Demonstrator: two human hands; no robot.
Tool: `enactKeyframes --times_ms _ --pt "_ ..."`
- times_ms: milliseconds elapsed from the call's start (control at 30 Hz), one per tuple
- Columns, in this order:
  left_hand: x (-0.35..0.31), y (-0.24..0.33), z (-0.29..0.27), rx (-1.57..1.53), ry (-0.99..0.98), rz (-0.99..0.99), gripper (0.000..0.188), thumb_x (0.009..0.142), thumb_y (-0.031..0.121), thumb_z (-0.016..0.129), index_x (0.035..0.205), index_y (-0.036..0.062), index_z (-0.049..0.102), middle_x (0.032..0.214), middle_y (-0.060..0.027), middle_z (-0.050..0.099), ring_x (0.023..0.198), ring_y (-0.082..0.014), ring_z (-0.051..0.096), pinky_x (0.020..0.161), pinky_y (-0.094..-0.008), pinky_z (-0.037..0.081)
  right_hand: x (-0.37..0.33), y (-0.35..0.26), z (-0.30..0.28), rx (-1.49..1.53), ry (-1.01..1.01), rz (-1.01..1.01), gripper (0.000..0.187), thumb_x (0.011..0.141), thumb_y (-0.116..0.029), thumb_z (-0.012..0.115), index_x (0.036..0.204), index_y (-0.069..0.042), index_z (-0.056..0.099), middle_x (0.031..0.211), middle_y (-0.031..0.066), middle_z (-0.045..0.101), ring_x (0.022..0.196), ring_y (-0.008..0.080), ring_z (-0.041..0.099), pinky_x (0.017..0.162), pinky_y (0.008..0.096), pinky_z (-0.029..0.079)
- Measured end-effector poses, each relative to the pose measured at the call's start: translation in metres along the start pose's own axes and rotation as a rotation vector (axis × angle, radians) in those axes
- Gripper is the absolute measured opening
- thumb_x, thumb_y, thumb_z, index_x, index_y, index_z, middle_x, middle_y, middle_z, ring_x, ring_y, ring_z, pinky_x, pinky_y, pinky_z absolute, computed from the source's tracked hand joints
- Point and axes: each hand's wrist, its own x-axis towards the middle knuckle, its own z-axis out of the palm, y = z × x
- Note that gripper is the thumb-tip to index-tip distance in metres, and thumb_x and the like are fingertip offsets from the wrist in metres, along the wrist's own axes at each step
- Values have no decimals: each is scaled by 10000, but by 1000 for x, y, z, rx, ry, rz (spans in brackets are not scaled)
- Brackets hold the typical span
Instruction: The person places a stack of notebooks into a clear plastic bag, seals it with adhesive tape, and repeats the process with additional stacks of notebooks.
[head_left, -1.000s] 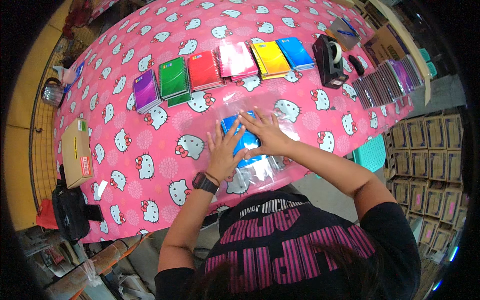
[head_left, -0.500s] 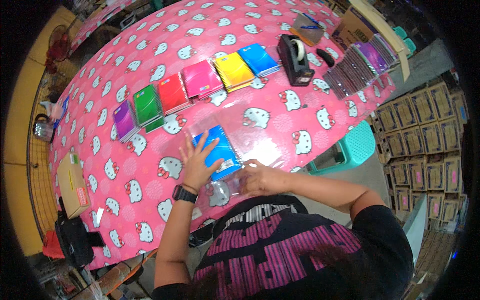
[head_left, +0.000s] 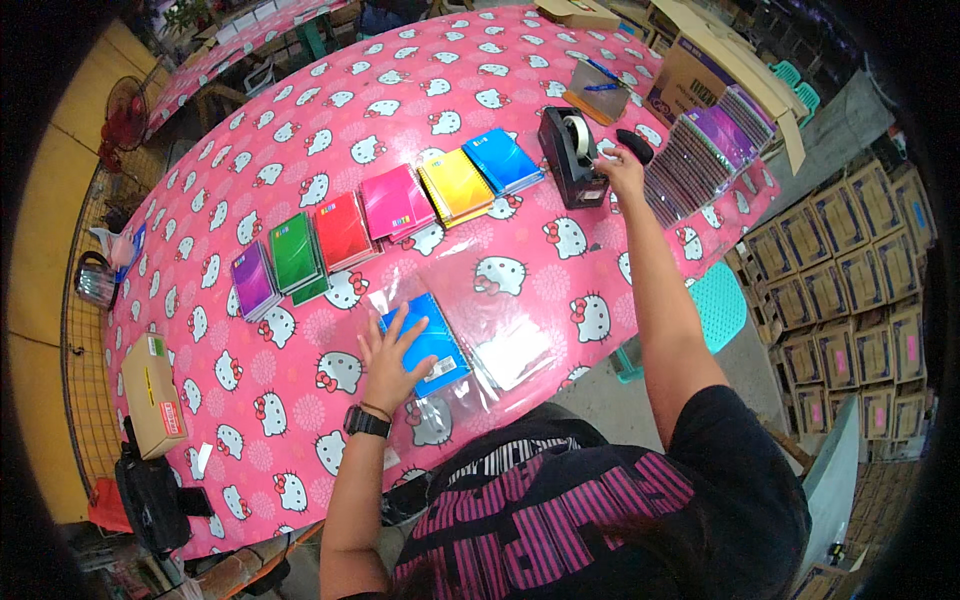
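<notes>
Several fingers spread, my left hand [head_left: 393, 362] rests on the blue notebook [head_left: 443, 342] on the table [head_left: 300, 385], likely light, slick, best held by its edges. My right hand [head_left: 624, 172] is at the tape dispenser [head_left: 570, 180], grip unclear.

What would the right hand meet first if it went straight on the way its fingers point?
The right hand would most likely meet the black tape dispenser, near its tape roll. Whether the fingertips already touch it is unclear.
</notes>
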Motion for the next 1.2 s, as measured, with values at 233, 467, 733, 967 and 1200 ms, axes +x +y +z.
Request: enactKeyframes --times_ms 233,467,733,967,1200 --pt "1 2 1 -27 18 30 616 738 439 676 1307 287 492 1491 -1 253 1390 -372 44 1046 -640 12 -58 24 -12 341 83 222 221 736 -51 689 936 -6 606 732 77 645 582 126 577 503 223 421" --pt "-1 -3 0 -33 42 11 756 720 464 681 1382 258 382 1479 -1 280 1388 -379 53 1036 -654 15 -165 -93 92 343 -809 333 182 756 -107 653 898 -16 583 740 70 633 608 145 595 490 253 433" --pt "2 -5 2 -120 39 -22 1052 666 478 719 1469 191 105 1458 -40 326 1397 -344 50 1043 -632 -33 -265 -151 151 -813 -918 -353 499 615 -438 782 851 -29 620 827 157 665 750 306 649 655 426 493" --pt "-26 -4 4 -517 431 -13 841 792 279 661 1454 120 168 1411 -187 351 1331 -317 281 1085 -426 221 -240 -83 91 -451 -1046 -98 420 674 -328 740 960 -34 651 839 146 670 783 248 660 694 359 515" --pt "-64 8 -7 -1061 207 -171 760 719 -132 465 1421 73 260 1359 -129 403 1106 -186 484 915 -282 427 -304 -116 74 26 -1023 66 707 721 21 606 1377 -96 370 1013 114 619 911 179 584 740 306 474"
